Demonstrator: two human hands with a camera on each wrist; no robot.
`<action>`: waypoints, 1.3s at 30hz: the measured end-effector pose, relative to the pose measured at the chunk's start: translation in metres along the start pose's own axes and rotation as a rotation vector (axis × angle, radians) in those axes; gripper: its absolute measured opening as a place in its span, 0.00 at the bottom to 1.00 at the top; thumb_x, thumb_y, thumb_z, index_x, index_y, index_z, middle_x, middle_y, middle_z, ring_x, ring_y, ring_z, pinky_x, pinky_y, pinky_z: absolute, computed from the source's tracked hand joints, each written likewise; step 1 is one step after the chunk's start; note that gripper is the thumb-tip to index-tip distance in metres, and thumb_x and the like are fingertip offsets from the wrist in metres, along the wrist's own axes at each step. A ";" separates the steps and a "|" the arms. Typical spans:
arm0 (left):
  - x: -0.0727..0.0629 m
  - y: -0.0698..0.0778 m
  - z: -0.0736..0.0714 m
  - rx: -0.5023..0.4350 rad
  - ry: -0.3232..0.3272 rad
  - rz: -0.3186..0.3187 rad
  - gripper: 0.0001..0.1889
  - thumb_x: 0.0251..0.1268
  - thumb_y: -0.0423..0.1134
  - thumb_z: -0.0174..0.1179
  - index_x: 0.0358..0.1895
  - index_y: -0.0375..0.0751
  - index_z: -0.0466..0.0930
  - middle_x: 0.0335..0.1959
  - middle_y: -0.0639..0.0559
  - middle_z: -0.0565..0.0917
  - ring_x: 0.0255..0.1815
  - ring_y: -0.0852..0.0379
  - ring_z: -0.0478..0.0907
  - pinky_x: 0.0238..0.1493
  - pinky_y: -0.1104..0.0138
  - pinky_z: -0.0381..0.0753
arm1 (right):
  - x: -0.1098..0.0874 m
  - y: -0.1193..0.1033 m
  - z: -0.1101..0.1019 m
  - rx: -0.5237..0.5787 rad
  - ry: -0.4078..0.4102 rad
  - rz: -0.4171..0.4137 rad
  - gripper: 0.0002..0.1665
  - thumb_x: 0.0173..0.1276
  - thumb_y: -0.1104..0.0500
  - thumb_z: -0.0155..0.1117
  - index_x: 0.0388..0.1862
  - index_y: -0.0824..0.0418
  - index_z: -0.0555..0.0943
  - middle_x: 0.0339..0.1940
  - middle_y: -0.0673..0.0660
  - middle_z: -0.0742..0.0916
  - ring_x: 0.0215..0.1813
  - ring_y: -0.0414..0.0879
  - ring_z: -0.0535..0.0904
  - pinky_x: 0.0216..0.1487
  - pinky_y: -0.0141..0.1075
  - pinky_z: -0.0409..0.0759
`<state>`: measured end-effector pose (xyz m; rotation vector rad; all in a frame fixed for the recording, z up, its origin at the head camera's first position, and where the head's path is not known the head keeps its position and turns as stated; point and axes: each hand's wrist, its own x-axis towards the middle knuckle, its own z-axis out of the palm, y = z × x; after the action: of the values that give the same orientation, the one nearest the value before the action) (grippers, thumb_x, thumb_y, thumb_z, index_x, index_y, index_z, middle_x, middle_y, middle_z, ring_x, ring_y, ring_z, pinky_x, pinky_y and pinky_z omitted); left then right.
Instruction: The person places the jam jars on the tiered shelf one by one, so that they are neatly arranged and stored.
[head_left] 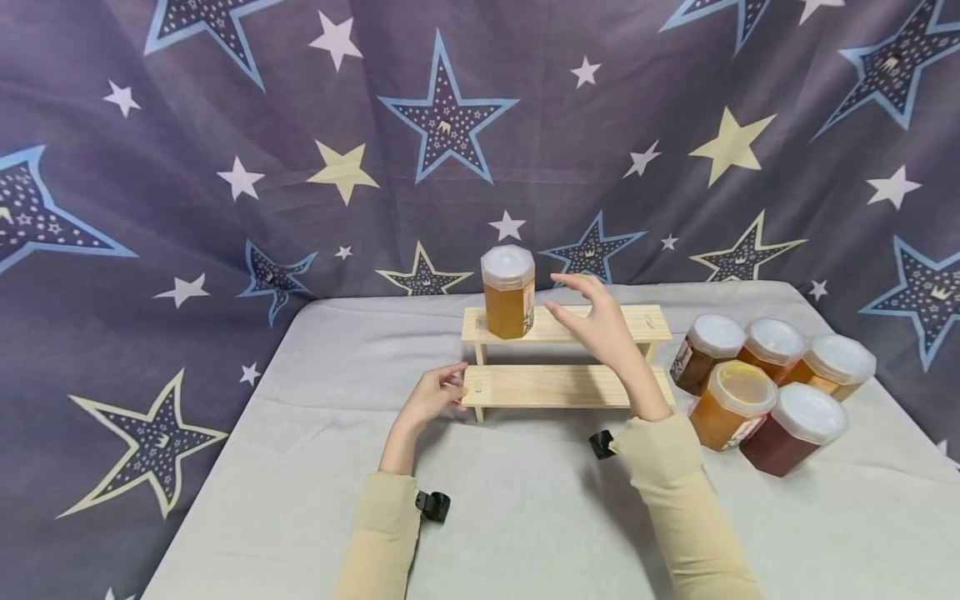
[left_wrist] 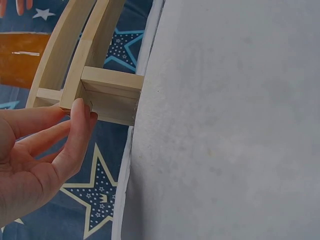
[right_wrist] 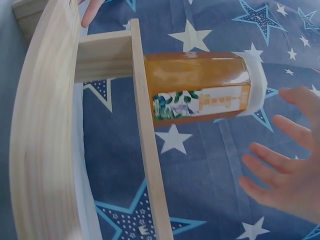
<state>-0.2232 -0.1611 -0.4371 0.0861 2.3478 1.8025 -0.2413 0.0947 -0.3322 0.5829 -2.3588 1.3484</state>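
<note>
- The amber jar [head_left: 508,310] is standing upright near the left end of the wooden rack's [head_left: 555,387] upper shelf [head_left: 553,330], long axis vertical, pale lid [head_left: 507,262] pointing up.
- The right hand [head_left: 600,323] is hovering just right of the amber jar, nearer than the left hand [head_left: 431,395], fingers spread and curved, holding nothing.
- Below and left, the left hand is pinching the lower shelf's [head_left: 517,388] left end.
- Five other jars [head_left: 732,400] are standing on the surface [head_left: 525,508].

the rack [head_left: 555,387] is smooth matt wood, the jar [head_left: 508,310] glossy, the backdrop [head_left: 285,100] matt cloth.
</note>
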 end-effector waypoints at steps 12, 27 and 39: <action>-0.001 0.000 -0.001 -0.009 -0.003 0.007 0.25 0.54 0.19 0.50 0.58 0.25 0.63 0.34 0.39 0.73 0.20 0.61 0.72 0.29 0.64 0.85 | -0.022 0.004 -0.025 -0.083 -0.070 -0.009 0.25 0.59 0.56 0.61 0.56 0.60 0.73 0.53 0.60 0.75 0.55 0.54 0.68 0.57 0.50 0.69; 0.000 0.002 -0.001 -0.007 0.004 0.007 0.25 0.53 0.19 0.51 0.59 0.24 0.63 0.32 0.40 0.73 0.20 0.61 0.72 0.32 0.60 0.85 | -0.050 0.012 -0.056 -0.216 -0.197 -0.014 0.27 0.61 0.53 0.59 0.57 0.63 0.71 0.54 0.63 0.73 0.57 0.59 0.66 0.56 0.56 0.67; -0.003 0.004 -0.001 -0.012 0.002 -0.004 0.25 0.54 0.19 0.51 0.59 0.25 0.63 0.34 0.39 0.72 0.20 0.61 0.72 0.31 0.62 0.86 | -0.075 0.015 -0.089 -0.324 -0.128 -0.062 0.25 0.58 0.59 0.62 0.54 0.67 0.72 0.48 0.66 0.76 0.51 0.61 0.69 0.49 0.56 0.71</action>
<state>-0.2205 -0.1615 -0.4330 0.0780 2.3361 1.8159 -0.1764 0.1920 -0.3381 0.6531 -2.5644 0.8986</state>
